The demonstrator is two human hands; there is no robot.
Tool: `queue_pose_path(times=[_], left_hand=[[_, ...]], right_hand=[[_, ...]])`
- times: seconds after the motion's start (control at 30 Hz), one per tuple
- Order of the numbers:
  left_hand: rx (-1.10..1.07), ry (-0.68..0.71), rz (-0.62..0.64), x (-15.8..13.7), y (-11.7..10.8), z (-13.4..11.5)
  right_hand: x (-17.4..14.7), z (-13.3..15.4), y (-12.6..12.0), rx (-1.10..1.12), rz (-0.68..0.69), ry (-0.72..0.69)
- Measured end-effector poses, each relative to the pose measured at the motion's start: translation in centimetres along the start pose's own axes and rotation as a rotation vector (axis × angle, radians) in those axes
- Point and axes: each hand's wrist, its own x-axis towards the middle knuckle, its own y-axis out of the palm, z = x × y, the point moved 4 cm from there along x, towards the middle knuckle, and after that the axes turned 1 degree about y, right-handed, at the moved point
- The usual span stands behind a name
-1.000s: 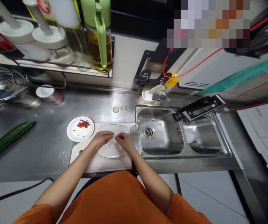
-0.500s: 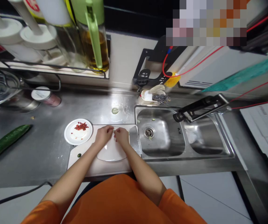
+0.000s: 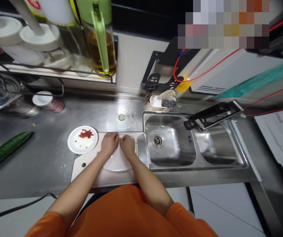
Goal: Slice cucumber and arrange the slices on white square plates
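My left hand [image 3: 110, 143] and my right hand [image 3: 127, 144] are close together over the far half of a white plate [image 3: 118, 163]. Fingers on both hands are curled into a pinch; whatever lies between the fingertips is too small to make out. The plate rests on a white cutting board [image 3: 95, 179]. At the board's right side lies a wide-bladed knife [image 3: 143, 149]. Left of my left hand, a round white dish [image 3: 73, 140] holds small red pieces [image 3: 86, 134]. A green cucumber end [image 3: 83, 165] sits on the board near my left forearm.
A whole cucumber [image 3: 7, 151] lies on the steel counter [image 3: 46, 158] at left. To the right is a double sink [image 3: 173, 154] with a black faucet [image 3: 209, 117]. A shelf [image 3: 82, 76] with bottles and jars hangs behind, and a lidded can [image 3: 54, 104] stands below it.
My hands have turned slightly inward, and the reddish bit seen under the right fingers is now out of sight. The dish, board and knife stay in place.
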Motion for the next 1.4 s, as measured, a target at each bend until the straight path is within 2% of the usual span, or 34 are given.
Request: queue_pose_path(times=[0.17, 0.33, 0.4, 0.63, 1.13, 1.27, 1.4], left_hand=[[-0.046, 0.036, -0.007, -0.1, 0.0, 0.2], [-0.059, 0.031, 0.003, -0.1, 0.2, 0.5], [-0.062, 0.033, 0.000, -0.1, 0.2, 0.5], [-0.063, 0.038, 0.002, 0.1, 0.3, 0.5], [-0.053, 0.035, 0.004, 0.1, 0.1, 0.3], [-0.080, 0.045, -0.032, -0.1, -1.1, 0.2], [-0.115, -0.012, -0.165, -1.3, -3.9, 1.5]], right_hand=[[-0.8, -0.2, -0.5, -0.075, 0.031, -0.039], [-2.8, -0.6, -0.5, -0.194, 0.056, -0.270], [-3.3, -0.9, -0.1, -0.251, 0.082, -0.310], [-3.2, -1.4, 0.6, -0.349, 0.118, -0.312], [-3.3, -0.7, 0.0, -0.350, 0.151, -0.300], [-3.6, -0.5, -0.7, -0.323, 0.128, -0.286], [-4.2, -0.8, -1.5, -0.288, 0.085, -0.265]])
